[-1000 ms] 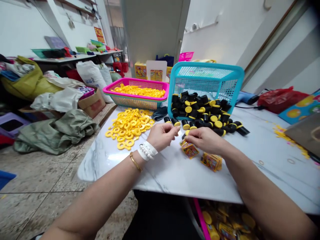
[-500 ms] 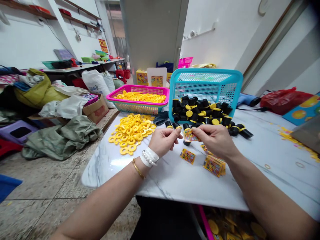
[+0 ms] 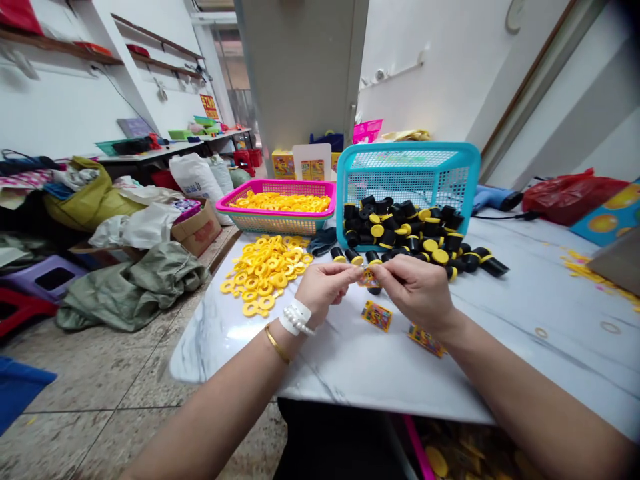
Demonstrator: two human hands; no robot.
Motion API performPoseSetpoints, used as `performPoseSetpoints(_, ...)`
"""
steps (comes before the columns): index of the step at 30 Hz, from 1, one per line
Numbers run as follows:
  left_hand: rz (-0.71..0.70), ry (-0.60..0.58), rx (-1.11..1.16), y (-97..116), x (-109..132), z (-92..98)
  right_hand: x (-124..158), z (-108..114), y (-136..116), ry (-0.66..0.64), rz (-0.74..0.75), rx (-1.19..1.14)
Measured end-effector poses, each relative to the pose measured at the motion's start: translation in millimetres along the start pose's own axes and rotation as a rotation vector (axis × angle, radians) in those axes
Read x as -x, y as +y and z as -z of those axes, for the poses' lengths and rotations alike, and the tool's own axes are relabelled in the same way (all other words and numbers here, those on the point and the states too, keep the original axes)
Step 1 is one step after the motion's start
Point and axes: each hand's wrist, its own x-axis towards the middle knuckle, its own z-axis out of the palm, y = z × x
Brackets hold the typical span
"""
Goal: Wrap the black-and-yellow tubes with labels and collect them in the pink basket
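Part-hidden label (image 3: 425, 339), beside our right hand (image 3: 420, 290). Loose label (image 3: 377, 316), flat on the table (image 3: 320, 373), nearer our right hand; long axis crosswise, right end slanting toward us. Held label (image 3: 369, 278), between our hands: we pinch it right, and left hand (image 3: 325, 288) at its left edge. Black cylinders (image 3: 385, 239), just beyond.

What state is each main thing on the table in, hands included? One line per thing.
Left hand: fingertips pinched beside the raised card; grip unclear
Right hand: pinching the raised card
Raised card: held up, partly hidden
Loose card: lying on the table
Blue basket: tipped, opening toward the person
Black pieces: some in the blue basket, others on the table
Pink-rimmed basket: upright, holding yellow pieces
Yellow rings: heaped loose
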Motion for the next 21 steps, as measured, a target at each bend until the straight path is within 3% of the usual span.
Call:
performPoseSetpoints(2, 0.010, 0.026, 0.057, 0.7, -2.4, 0.7, 1.3, -2.2, -1.7, -0.018, -0.025, -0.018)
performPoseSetpoints(7, -0.072, 0.253, 0.205, 2.1, -5.2, 1.3, 0.2, -2.7, -0.2, 0.051, -0.114, 0.019)
performPoseSetpoints(13, -0.029, 0.061, 0.062, -0.6, -0.8, -2.0, 0.6, -2.7, 4.3, 0.059, -0.102, 0.016)
performPoseSetpoints(18, -0.069, 0.160, 0.102, -1.0, -1.7, -1.1, 1.3, -4.1, 5.3, 0.079, -0.079, 0.054)
performPoseSetpoints(21, -0.052, 0.130, 0.086, 0.2, -0.3, -1.7, 1.6, -4.8, 6.6, 0.069, -0.085, 0.062)
